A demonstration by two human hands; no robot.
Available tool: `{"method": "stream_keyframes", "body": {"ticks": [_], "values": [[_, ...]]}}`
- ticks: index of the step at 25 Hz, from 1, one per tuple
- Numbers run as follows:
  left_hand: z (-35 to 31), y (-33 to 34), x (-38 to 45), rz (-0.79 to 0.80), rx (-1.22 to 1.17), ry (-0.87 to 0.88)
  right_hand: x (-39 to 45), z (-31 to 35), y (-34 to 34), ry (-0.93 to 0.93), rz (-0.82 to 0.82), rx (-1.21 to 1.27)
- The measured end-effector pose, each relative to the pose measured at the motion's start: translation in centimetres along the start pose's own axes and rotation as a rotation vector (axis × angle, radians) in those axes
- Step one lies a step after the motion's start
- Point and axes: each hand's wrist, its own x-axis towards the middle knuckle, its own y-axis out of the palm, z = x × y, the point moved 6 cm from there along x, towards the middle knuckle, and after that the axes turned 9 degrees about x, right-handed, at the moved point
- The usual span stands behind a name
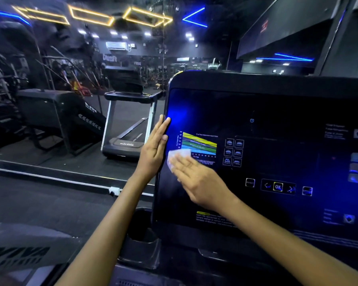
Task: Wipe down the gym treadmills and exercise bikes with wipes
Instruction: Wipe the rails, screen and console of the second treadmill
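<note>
A commercial gym, dimly lit. Shown by a treadmill (130, 122) at far left before a mirrored wall, a big treadmill console (267, 153) with heart-rate chart (198, 144) near right, racks of weights in reflection, yellow and blue neon ceiling strips (91, 15).

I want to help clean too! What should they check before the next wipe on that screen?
1. Wipe under right hand, flat on the console: ok.
2. Left hand steadies the console's left edge: ok.
3. Fingers away from the OK button: ok.
4. Chart partly covered by the wipe, so that spot is being cleaned: ok.
5. Wipe wet enough: cannot tell.
6. Right side of console wiped: cannot tell.
</note>
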Motion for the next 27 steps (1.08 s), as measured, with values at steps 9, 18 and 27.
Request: {"method": "stream_keyframes", "body": {"ticks": [9,18,27], "values": [[0.0,0.0,0.2,0.052,-0.145,-0.061,-3.1,5.6,3.6,-0.022,0.183,0.128],[-1.2,0.4,-1.8,-0.189,0.161,-0.134,-2.9,-1.0,-1.2,0.167,-0.036,0.047],[-2.3,0.6,-1.7,-0.211,0.493,-0.062,-3.4,-5.5,-4.7,0.409,-0.164,-0.063]]}}
